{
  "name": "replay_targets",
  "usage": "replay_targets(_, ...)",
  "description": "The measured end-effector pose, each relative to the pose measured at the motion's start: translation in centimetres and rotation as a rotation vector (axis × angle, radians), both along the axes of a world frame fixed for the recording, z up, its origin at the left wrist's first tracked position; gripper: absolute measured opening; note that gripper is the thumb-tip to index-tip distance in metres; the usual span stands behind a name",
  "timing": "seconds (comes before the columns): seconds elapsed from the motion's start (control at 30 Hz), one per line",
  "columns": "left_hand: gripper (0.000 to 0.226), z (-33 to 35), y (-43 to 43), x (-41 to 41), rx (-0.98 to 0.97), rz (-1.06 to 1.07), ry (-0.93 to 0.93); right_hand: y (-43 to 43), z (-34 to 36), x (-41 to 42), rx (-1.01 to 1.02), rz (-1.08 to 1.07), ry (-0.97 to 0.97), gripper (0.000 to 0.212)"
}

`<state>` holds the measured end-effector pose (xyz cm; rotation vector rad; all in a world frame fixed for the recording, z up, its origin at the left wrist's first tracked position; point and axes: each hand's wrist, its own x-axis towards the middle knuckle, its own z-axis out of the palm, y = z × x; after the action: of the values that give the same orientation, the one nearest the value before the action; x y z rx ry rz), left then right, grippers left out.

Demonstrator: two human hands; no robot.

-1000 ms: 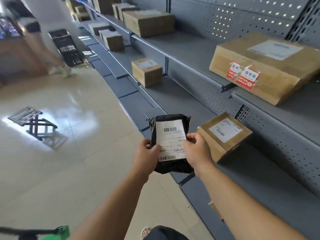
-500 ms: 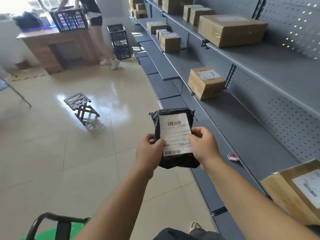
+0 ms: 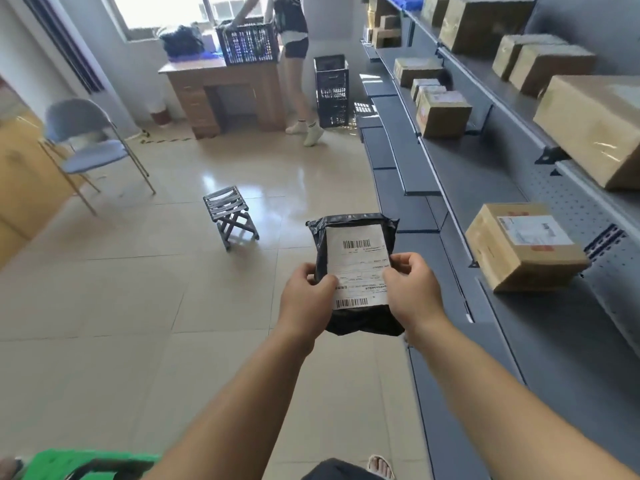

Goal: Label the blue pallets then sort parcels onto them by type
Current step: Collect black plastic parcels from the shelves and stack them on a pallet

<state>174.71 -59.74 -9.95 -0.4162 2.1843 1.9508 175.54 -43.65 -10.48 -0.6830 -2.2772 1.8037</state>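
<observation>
Both thumbs press onto the white barcoded shipping label (image 3: 358,266) while the remaining fingers curl out of sight behind, so the left hand (image 3: 306,297) and the right hand (image 3: 410,291) each pinch a lower side edge of the soft black plastic mailer parcel (image 3: 356,271). The parcel stands upright in mid-air at chest level, its long axis running up and away from the fingers, label facing the wearer. The grey metal shelving (image 3: 485,188) with brown cardboard boxes (image 3: 523,245) lies to the right, nearer the right hand. No blue pallet can be made out, so the drop side is unclear
</observation>
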Motion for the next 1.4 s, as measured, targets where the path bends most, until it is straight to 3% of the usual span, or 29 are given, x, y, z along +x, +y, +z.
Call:
replay_targets(0.37,0.018,0.3,-0.5,-16.8,0.037,0.166,0.013,-0.4,0.6,-19.0,-0.053,0.132,0.007,0.015)
replay_targets(0.8,0.02,1.9,-3.4,-43.7,0.018,0.032,0.074,-3.6,2.2,-43.6,-0.026,-0.019,0.063,0.015)
replay_targets(1.07,0.024,1.7,-0.3,-58.0,0.007,-0.037,0.059,-0.4,1.8,-57.3,-0.046,-0.062,0.05,0.014)
replay_targets(1.4,0.018,3.0,5.3,-76.6,-0.009,0.074,0.084,5.3,2.6,-78.1,-0.079,0.033,0.075,0.008)
